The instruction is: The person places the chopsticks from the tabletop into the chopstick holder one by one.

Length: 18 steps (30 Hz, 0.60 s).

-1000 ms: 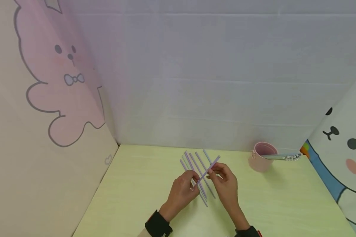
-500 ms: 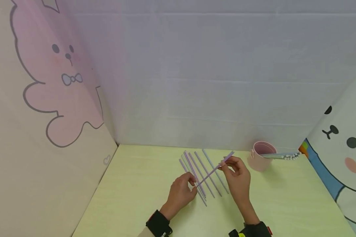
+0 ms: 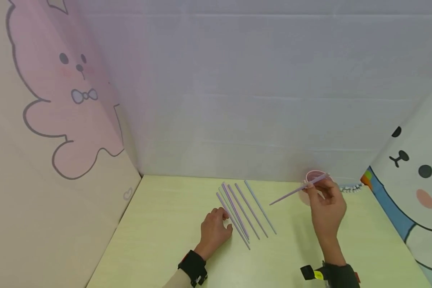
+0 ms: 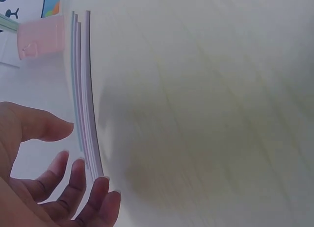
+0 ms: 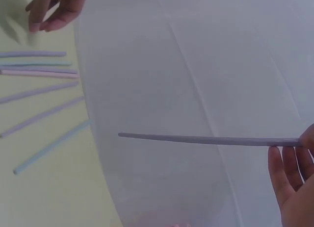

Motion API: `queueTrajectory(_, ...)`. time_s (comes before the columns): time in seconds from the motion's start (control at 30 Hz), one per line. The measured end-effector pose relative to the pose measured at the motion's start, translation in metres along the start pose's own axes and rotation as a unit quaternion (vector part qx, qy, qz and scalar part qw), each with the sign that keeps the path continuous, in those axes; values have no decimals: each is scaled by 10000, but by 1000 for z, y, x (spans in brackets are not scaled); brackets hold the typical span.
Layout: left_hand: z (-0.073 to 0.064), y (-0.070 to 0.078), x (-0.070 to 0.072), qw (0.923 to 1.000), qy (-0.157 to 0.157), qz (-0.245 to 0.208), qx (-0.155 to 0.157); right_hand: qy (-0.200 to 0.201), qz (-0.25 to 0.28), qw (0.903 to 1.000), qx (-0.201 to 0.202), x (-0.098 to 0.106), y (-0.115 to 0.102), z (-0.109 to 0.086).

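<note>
In the head view my right hand (image 3: 327,204) pinches a thin purple straw-like stick (image 3: 291,194) near its upper end, in front of the pink bucket (image 3: 303,196). The right wrist view shows the stick's long free part (image 5: 206,139) pointing away from the fingertips. My left hand (image 3: 214,230) is low over the table, beside several similar sticks (image 3: 250,208) in purple, pink and pale blue. In the left wrist view its thumb and fingers (image 4: 76,188) are loosely bent and apart, with nothing between them, overlapping the near ends of the row.
The bucket stands at the back right, partly behind my right hand. Pale sticks with white knobbly ends (image 3: 351,188) reach out of it to the right. A pale wall sheet (image 3: 216,120) rises behind the yellow-green table (image 3: 158,224).
The right hand has drawn the purple stick out of my left fingers and carried it right, to the bucket. My left hand has let go and shifted slightly left.
</note>
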<state>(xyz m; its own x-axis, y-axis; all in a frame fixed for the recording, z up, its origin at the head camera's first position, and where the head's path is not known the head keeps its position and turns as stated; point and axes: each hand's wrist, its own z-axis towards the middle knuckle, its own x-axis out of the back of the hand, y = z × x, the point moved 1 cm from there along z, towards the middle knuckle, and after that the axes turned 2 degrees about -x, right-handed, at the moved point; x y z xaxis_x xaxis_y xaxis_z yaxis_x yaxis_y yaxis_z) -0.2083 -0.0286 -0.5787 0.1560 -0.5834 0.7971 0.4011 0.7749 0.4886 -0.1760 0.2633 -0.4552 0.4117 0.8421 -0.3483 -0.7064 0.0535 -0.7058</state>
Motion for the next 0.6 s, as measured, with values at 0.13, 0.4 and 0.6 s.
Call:
queueTrajectory(0.13, 5, -2, -5, 9998, 38, 162, 119, 496, -610, 9959, 441, 10, -14, 20)
queueTrajectory(0.4, 10, -7, -15, 9984, 174, 474, 251, 1225, -1511, 9770, 876, 20, -43, 51)
queueTrajectory(0.6, 13, -7, -19, 9974, 238, 621, 289, 1538, -1723, 9666, 1113, 30, -50, 60)
